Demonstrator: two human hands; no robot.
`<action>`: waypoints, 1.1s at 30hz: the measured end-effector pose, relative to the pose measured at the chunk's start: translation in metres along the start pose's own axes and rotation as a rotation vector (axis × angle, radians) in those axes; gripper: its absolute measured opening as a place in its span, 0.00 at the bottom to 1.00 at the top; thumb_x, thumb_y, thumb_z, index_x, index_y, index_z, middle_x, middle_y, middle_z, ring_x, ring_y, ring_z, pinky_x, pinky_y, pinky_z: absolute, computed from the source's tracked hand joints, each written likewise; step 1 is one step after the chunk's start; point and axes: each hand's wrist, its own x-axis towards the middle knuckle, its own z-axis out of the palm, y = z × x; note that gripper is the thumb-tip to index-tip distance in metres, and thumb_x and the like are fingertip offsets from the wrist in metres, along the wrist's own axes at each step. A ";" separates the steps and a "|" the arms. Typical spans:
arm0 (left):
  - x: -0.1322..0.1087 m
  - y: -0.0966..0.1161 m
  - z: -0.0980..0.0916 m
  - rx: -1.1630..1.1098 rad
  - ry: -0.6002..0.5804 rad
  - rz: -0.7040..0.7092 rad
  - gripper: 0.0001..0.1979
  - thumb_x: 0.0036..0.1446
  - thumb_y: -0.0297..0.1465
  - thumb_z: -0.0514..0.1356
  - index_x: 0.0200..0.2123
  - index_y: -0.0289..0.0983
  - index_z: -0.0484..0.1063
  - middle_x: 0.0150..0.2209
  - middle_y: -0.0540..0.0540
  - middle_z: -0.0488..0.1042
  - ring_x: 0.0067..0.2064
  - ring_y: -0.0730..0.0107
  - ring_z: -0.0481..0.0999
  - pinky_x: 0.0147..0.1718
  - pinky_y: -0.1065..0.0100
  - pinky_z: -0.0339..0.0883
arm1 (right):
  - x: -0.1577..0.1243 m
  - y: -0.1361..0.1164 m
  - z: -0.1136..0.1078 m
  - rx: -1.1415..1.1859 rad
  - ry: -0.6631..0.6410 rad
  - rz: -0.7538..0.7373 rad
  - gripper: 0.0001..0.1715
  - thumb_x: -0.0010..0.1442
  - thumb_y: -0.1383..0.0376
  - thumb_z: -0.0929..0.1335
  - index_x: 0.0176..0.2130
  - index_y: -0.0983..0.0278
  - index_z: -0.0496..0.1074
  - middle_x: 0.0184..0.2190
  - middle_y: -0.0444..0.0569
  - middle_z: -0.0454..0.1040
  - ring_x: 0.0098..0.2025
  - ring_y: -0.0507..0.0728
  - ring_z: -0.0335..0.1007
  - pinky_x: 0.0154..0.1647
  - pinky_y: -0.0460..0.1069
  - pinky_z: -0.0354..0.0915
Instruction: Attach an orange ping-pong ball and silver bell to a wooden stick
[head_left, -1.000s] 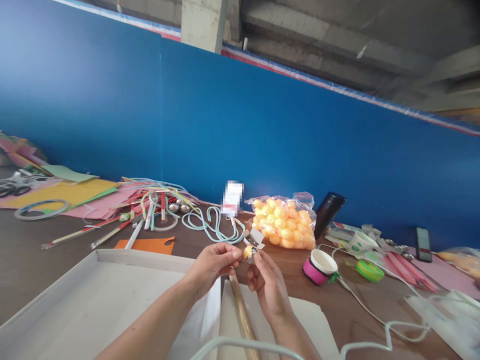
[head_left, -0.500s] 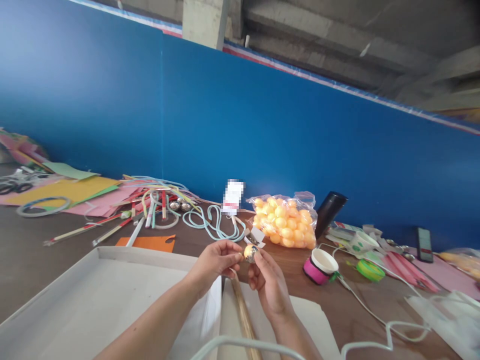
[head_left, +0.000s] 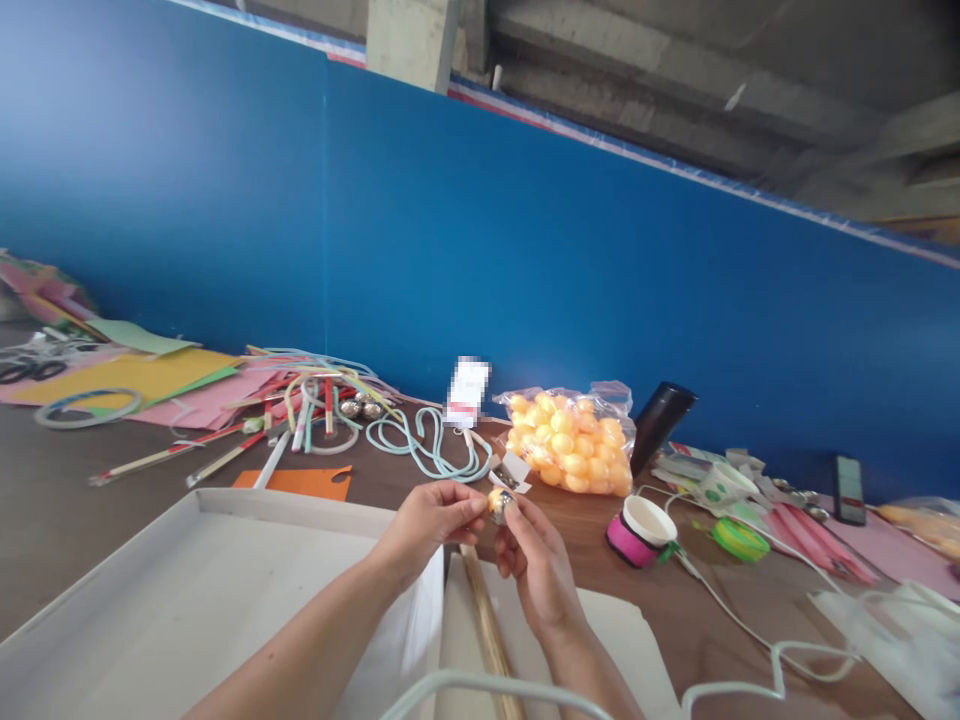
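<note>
My left hand (head_left: 424,530) and my right hand (head_left: 536,565) meet above the table's front. Together they pinch a small orange ball (head_left: 498,501) with a silvery piece on it. Fingers of both hands are curled round it. A thin wooden stick (head_left: 487,630) lies just below the hands, between a white tray (head_left: 187,600) and a white sheet (head_left: 622,630). Behind the hands sits a clear bag of orange balls (head_left: 570,445).
Pale green cord loops (head_left: 427,445), coloured sticks and paper sheets (head_left: 150,385) lie at the left. A pink tape roll (head_left: 637,530), a green roll (head_left: 739,538), a black cylinder (head_left: 658,425), a white cable (head_left: 750,630) and a remote (head_left: 849,488) are at the right. A blue wall stands behind.
The hands stay together on the small ball, with only slight finger shifts. The view has drifted a little.
</note>
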 end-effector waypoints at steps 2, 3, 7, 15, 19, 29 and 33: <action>-0.001 0.000 0.000 -0.005 -0.021 0.002 0.15 0.43 0.40 0.65 0.24 0.32 0.71 0.21 0.49 0.70 0.22 0.80 0.68 0.24 0.75 0.64 | -0.001 -0.002 0.001 -0.028 -0.026 0.012 0.19 0.56 0.57 0.67 0.44 0.65 0.71 0.24 0.46 0.68 0.21 0.49 0.58 0.17 0.42 0.54; -0.001 0.000 0.001 -0.003 -0.030 0.001 0.15 0.43 0.40 0.65 0.24 0.32 0.70 0.20 0.50 0.70 0.21 0.80 0.67 0.23 0.75 0.63 | -0.002 -0.002 0.001 -0.046 -0.036 0.017 0.19 0.56 0.56 0.67 0.45 0.65 0.71 0.24 0.46 0.69 0.21 0.50 0.58 0.17 0.42 0.54; -0.001 0.000 0.002 0.053 -0.026 -0.012 0.17 0.42 0.42 0.65 0.22 0.32 0.69 0.18 0.50 0.69 0.19 0.79 0.67 0.20 0.75 0.63 | -0.001 0.001 0.001 -0.078 0.002 -0.006 0.20 0.55 0.55 0.68 0.44 0.65 0.71 0.23 0.45 0.69 0.19 0.49 0.57 0.16 0.42 0.53; 0.006 -0.009 0.000 0.077 -0.002 0.017 0.18 0.42 0.43 0.64 0.21 0.34 0.66 0.15 0.53 0.65 0.17 0.80 0.64 0.18 0.75 0.62 | 0.001 0.006 0.000 -0.105 0.006 -0.020 0.17 0.56 0.56 0.67 0.43 0.63 0.71 0.23 0.44 0.67 0.20 0.48 0.57 0.16 0.42 0.53; 0.005 -0.010 -0.002 0.026 -0.008 0.004 0.18 0.43 0.43 0.63 0.22 0.34 0.64 0.16 0.53 0.65 0.18 0.81 0.63 0.19 0.75 0.61 | 0.000 0.005 0.000 -0.137 -0.019 -0.025 0.17 0.57 0.56 0.67 0.43 0.64 0.71 0.25 0.45 0.67 0.22 0.49 0.57 0.16 0.42 0.54; 0.002 -0.007 -0.003 -0.103 -0.017 -0.021 0.16 0.44 0.39 0.64 0.24 0.34 0.63 0.21 0.51 0.69 0.22 0.80 0.67 0.23 0.76 0.62 | -0.002 -0.002 0.001 -0.146 -0.057 0.004 0.18 0.58 0.56 0.65 0.44 0.65 0.70 0.26 0.47 0.67 0.23 0.50 0.59 0.17 0.42 0.55; 0.003 -0.007 -0.003 -0.084 0.009 -0.008 0.16 0.43 0.38 0.65 0.25 0.34 0.64 0.21 0.50 0.70 0.22 0.80 0.67 0.23 0.76 0.62 | -0.001 0.000 0.000 -0.139 -0.038 -0.016 0.18 0.58 0.55 0.65 0.43 0.65 0.71 0.25 0.46 0.67 0.23 0.50 0.58 0.16 0.41 0.54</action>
